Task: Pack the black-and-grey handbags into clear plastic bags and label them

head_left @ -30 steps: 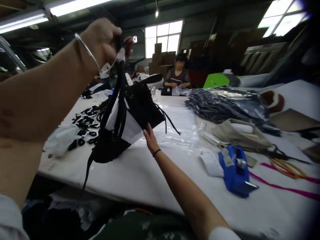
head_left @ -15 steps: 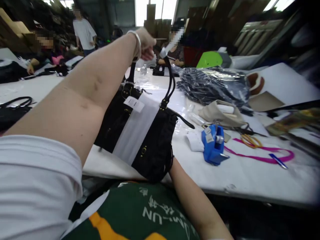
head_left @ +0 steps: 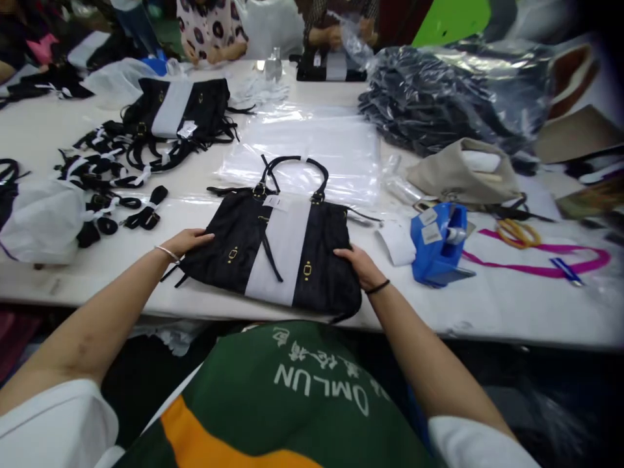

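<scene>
Handbag (head_left: 238, 234), hoisted a second ago, now lies flat: your left hand (head_left: 188, 240) at 9 o'clock, right hand (head_left: 358, 265) at 3, both open.

Bare desk (head_left: 517, 305) lies free at the right front, beyond the blue tape dispenser (head_left: 439, 244), which stands near the right hand (head_left: 359, 265) and blocks a straight sideways reach. Left of the left hand (head_left: 188, 240), a clear strip runs up to loose black straps (head_left: 112, 195) and a white bag (head_left: 41, 221). Behind the black handbag (head_left: 234, 240), flat plastic sheets (head_left: 312, 146) leave low passage.
</scene>
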Available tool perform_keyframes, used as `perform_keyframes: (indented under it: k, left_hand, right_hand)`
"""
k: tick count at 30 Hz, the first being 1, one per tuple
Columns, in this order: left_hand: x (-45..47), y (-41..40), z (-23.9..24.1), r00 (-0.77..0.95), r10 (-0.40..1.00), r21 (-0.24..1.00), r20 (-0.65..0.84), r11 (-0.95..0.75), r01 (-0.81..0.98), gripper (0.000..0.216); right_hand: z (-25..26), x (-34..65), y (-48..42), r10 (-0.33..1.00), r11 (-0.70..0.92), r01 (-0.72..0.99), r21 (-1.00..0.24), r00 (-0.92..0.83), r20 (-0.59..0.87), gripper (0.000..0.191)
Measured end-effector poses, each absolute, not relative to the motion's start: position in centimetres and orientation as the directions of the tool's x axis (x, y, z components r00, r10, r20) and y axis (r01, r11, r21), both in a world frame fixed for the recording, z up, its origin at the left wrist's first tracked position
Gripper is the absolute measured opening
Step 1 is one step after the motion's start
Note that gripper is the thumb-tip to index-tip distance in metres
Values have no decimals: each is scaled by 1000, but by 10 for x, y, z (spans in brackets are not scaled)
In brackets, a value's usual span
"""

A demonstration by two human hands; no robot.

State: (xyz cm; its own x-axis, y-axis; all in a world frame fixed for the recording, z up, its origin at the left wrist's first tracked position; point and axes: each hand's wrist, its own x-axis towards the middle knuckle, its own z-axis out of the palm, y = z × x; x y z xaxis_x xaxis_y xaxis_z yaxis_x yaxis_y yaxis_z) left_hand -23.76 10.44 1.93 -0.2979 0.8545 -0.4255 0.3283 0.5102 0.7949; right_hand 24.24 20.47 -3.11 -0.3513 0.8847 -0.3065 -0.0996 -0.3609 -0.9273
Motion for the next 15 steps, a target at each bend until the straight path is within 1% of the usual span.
perform_keyframes:
  k: [1,2,3,4,5,6,7,8,9,10,12,13,14,15]
  left_hand:
    - [-237,89,13,-272,854,820,-444,510,260,76]
    - [-235,75,9,-259,852,826,-456,513,234,77]
    - [-233,63,8,-268,851,812,-452,517,270,76]
    - [-230,52,8,-301,860,782,-413,504,366,74]
    - [-225,41,10,-344,883,731,-320,461,503,71]
    - [-218,32,11,-368,914,657,-173,386,648,68]
    - [-208,24,13,-348,937,567,4,285,773,63]
    - [-196,16,14,-274,948,476,165,167,863,58]
    - [-182,10,14,-151,951,402,271,30,915,54]
    - [-167,5,13,0,950,348,313,-115,930,51]
    - [-138,-3,8,281,923,280,261,-351,893,50]
    - [-128,-5,4,379,901,256,210,-424,869,52]
    - [-121,-6,-1,442,882,232,164,-470,852,56]
    - [-119,-6,-6,471,872,208,133,-489,847,58]
  right_hand:
    - [-29,247,213,881,-360,-36,-932,-343,-326,40]
    - [-27,254,219,887,-340,57,-939,-312,-341,42]
    - [-25,261,223,908,-291,175,-940,-258,-329,46]
    - [-23,268,224,942,-208,308,-928,-193,-275,51]
    - [-20,273,221,974,-100,437,-894,-138,-177,57]
    - [-17,278,216,993,10,547,-837,-103,-55,61]
    - [-14,279,208,994,100,630,-770,-92,53,62]
    - [-12,279,198,988,156,692,-705,-102,119,59]
    - [-10,276,189,984,178,741,-648,-116,138,55]
    - [-9,272,180,985,171,783,-598,-127,115,51]
    - [-9,264,168,991,120,843,-524,-130,18,45]
    - [-10,262,165,991,104,855,-508,-130,-16,42]
    - [-12,261,163,991,102,848,-520,-134,-25,38]
    - [-14,263,164,989,110,817,-566,-145,-18,36]
